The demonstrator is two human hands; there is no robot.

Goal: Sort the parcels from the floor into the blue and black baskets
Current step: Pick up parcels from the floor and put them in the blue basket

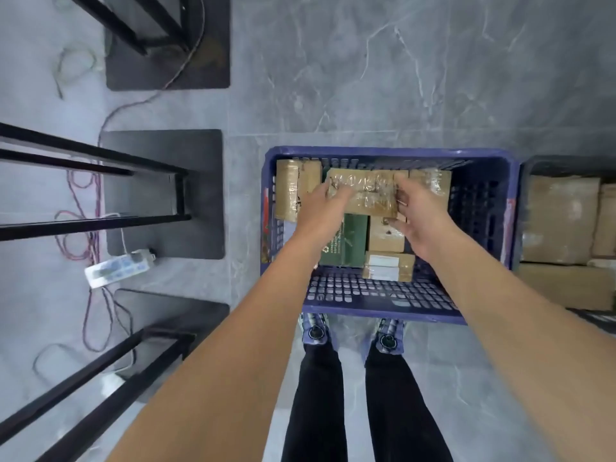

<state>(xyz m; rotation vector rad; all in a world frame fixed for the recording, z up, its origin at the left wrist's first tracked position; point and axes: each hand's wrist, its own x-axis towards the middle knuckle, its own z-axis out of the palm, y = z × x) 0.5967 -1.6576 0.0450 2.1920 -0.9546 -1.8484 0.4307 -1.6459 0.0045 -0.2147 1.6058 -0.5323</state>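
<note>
Head view, taped parcel (365, 195) above blue basket (383, 312), left grip (321, 202) and right grip (419, 215) curled on its ends

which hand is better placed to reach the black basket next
Right, likely: the right hand grips the taped parcel at the end nearest the black basket; the left hand grips the far end.

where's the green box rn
Head view: the green box lies in the blue basket, left of centre, partly under the left hand, a small brown parcel at its right.

Bright even light, soft focus, wide-angle edge warping.
</note>
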